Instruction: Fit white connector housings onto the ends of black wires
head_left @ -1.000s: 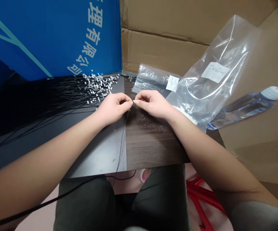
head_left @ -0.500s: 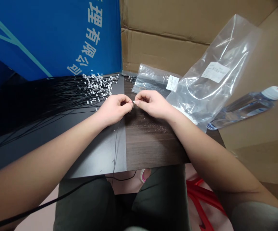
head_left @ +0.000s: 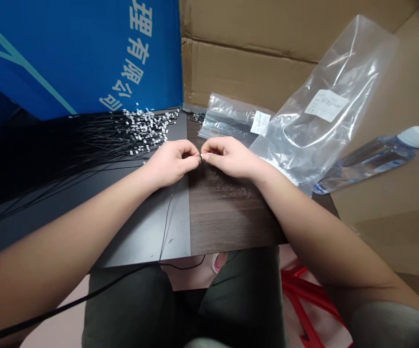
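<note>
My left hand [head_left: 172, 163] is closed in a pinch on a thin black wire [head_left: 165, 223], which trails from under the hand down over the table's front edge. Fingertip to fingertip with it, my right hand [head_left: 230, 156] pinches a tiny white connector [head_left: 201, 155] at the wire's end. Fingers cover most of the connector, so I cannot tell how far the wire sits in it. Left of the hands lies a big bundle of black wires [head_left: 60, 145] with white connectors [head_left: 147, 128] on their ends.
Behind my right hand lie a small labelled plastic bag [head_left: 227, 118] and a large clear bag [head_left: 314, 130] with white pieces at its bottom. A water bottle [head_left: 372, 157] leans at the right. A blue panel [head_left: 86, 53] and cardboard [head_left: 249, 63] stand behind the table [head_left: 231, 227].
Both pinching hands have come slightly closer, so their fingertips now meet at the connector. The hanging wire has swung a little to the left.
</note>
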`<state>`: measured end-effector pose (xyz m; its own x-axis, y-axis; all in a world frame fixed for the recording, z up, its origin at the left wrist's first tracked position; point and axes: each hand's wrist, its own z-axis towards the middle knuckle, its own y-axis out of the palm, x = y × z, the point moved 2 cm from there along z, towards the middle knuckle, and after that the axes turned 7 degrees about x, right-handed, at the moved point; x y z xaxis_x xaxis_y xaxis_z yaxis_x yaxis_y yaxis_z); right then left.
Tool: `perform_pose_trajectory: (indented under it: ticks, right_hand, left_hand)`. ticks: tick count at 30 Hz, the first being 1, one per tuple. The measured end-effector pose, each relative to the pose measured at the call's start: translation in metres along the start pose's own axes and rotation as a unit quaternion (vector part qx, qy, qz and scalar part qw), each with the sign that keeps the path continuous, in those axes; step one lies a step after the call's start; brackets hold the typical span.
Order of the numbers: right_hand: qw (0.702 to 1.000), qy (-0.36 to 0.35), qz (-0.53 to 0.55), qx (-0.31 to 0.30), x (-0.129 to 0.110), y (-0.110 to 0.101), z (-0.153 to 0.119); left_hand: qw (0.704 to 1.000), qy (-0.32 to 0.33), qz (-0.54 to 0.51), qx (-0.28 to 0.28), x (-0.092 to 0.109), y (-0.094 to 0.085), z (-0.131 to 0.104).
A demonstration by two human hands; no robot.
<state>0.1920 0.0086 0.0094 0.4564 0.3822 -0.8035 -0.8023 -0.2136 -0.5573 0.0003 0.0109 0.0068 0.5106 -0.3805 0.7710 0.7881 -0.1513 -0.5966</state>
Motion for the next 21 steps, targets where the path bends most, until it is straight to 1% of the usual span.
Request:
perform_pose_trajectory:
  ticks: [3, 8, 11, 21]
  right_hand:
    - [1.0, -0.01, -0.003, -0.018, 0.0002, -0.0024, -0.0005]
    - [0.999, -0.031, -0.006, -0.042, -0.0005, -0.0078, -0.0019]
    - [0.998, -0.033, 0.002, -0.046, -0.0013, -0.01, -0.0026]
    - [0.997, -0.031, 0.025, -0.063, 0.002, -0.0092, -0.0013]
  left_hand:
    - [1.0, -0.007, -0.012, -0.021, 0.0024, -0.0009, -0.0012]
    - [0.996, -0.05, -0.06, -0.052, 0.0039, -0.0013, -0.0019]
    - [0.995, -0.051, -0.072, -0.056, 0.0046, -0.0021, -0.0014]
    - [0.995, -0.048, -0.058, -0.06, 0.0039, -0.0014, -0.0013]
